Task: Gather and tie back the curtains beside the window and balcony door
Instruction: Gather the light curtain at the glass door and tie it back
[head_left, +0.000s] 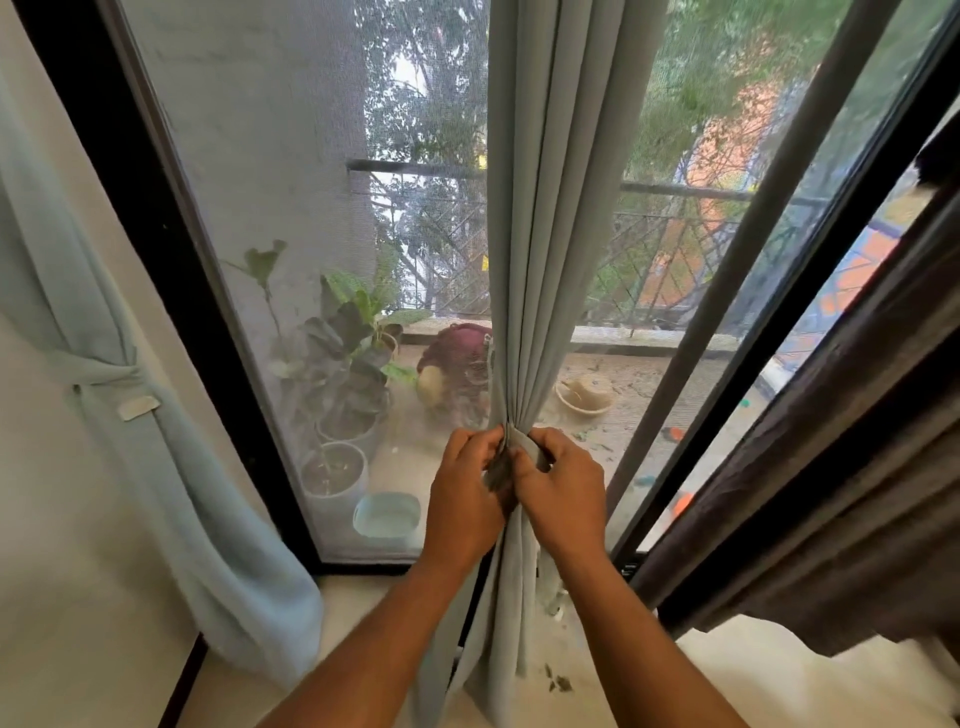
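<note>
A pale grey-blue curtain (545, 218) hangs in front of the balcony door, bunched into narrow folds at waist height. My left hand (462, 499) and my right hand (563, 493) meet at that bunch, fingers curled round the gathered cloth and a tie-back band (530, 444) of the same fabric wrapped about it. Below the hands the curtain falls loose to the floor. At the far left a second light blue curtain (171, 467) hangs against the wall, cinched by its own tie-back (98, 371).
A dark brown curtain (841, 467) drapes at the right beside the black door frame (171, 312). Through the screen stand potted plants (343, 374), a blue tub (387, 514) and a maroon object on the balcony. Cream floor lies underfoot.
</note>
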